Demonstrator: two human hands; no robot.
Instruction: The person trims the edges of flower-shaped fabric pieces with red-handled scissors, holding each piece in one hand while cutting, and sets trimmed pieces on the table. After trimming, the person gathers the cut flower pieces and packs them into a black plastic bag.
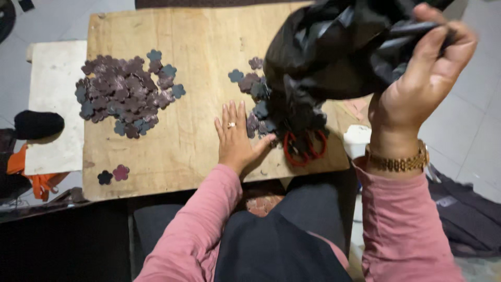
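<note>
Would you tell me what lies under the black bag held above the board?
Under the black bag, flower-shaped pieces and red-handled scissors lie on the wooden board. The bag covers any further pieces.

black bag (334, 47) | maroon and slate flower cutouts (125, 94) | tan board (198, 42) | red scissor handles (305, 149)

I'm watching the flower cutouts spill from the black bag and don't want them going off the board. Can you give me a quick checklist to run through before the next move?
1. Right hand grips the black bag firmly: ok, fingers closed around the bunched plastic.
2. Bag mouth over the wooden board: ok, it hangs above the board's right part.
3. Left hand guarding the spilled cutouts: ok, flat on the board beside them.
4. Red-handled scissors clear of the spill: not ok, they lie right under the bag.
5. Bag emptied: cannot tell.
6. Large pile kept apart: ok, far left.
</note>
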